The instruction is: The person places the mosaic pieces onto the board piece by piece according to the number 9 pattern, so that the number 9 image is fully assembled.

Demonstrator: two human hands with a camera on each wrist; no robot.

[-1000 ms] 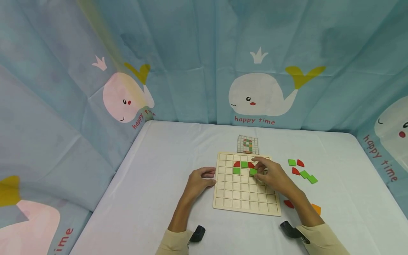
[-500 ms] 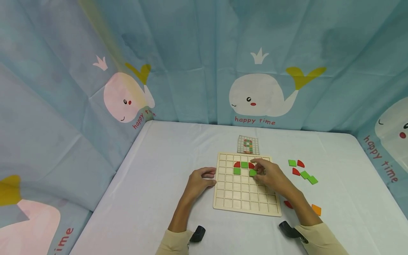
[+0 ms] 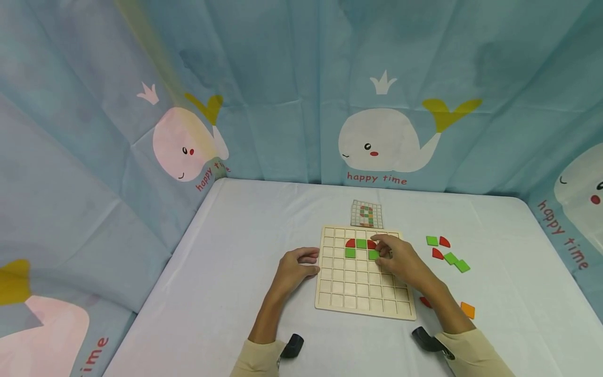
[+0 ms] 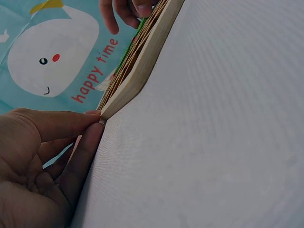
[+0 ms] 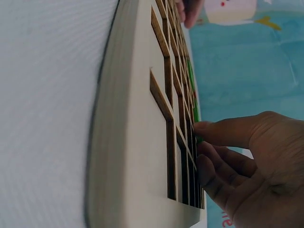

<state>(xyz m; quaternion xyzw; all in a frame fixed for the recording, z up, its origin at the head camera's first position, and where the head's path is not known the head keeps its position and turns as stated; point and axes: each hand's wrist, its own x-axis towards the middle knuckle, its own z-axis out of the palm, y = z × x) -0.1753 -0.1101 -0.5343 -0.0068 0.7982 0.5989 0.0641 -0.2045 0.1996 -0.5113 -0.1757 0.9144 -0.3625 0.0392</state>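
Touching the right hand (image 3: 399,256) lies a green square (image 3: 372,255)

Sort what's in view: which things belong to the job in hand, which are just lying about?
Likely part of the job:
pale wooden grid board, touched by the left hand
green square tiles, one pinched by the right hand
red quarter-circle tiles, flat orange tile
small gridded pattern card

Just surroundings:
white tablecloth
blue whale-print curtain
black wrist-worn devices
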